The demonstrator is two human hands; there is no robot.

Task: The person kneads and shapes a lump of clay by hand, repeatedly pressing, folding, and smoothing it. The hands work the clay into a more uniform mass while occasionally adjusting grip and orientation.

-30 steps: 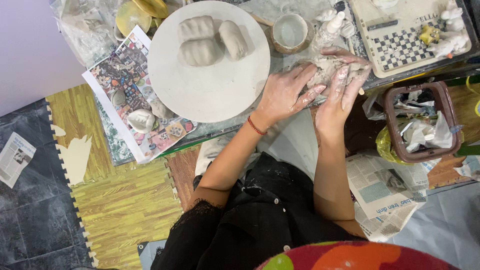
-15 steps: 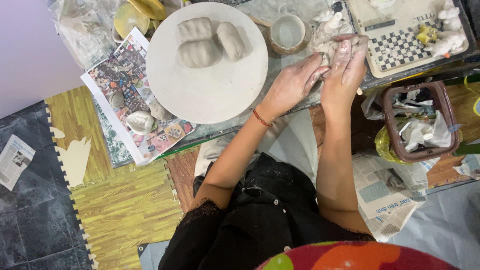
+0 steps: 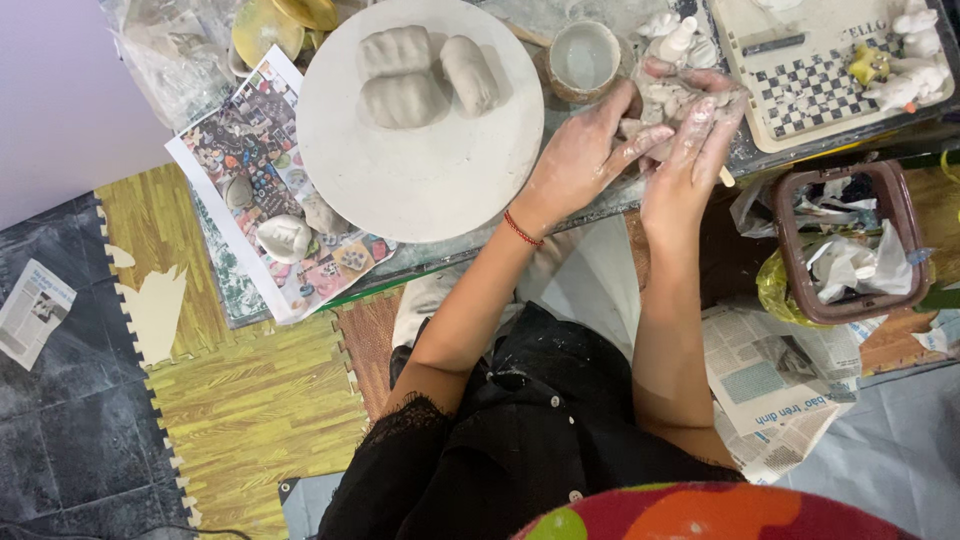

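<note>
Now clay lump (image 3: 668,98) sits between left hand (image 3: 585,160) (touching) and right hand (image 3: 695,150).

Clay lump (image 3: 668,108) mostly hidden btwn left hand (image 3: 580,155) & right hand (image 3: 690,150); shape can't be told. Checkered tray (image 3: 800,80) cut off at top & right edge. Yellow dish (image 3: 265,30) and plastic wrap (image 3: 165,50) cut by top edge. Small white figures (image 3: 915,60) on tray too small to make out. Bin (image 3: 845,245) contents crumpled, unclear. Colourful thing (image 3: 700,515) at bottom edge cut off, blurred.
</note>
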